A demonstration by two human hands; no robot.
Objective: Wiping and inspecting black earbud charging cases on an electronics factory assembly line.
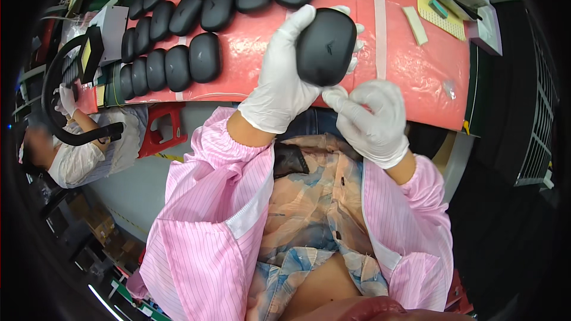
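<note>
1. Left hand [285, 71] grips black case [326, 47] from behind, above red mat [431, 74], apparently leaving its front exposed.
2. Right hand [375, 120] curls near the case's lower edge; whether it holds anything cannot be determined.
3. Other cases [205, 57] form rows, presumably saving space.

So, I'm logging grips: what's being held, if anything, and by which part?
The gloved left hand holds a black rounded case from behind, by its left and right edges. Whether the gloved right hand holds anything cannot be told.
</note>
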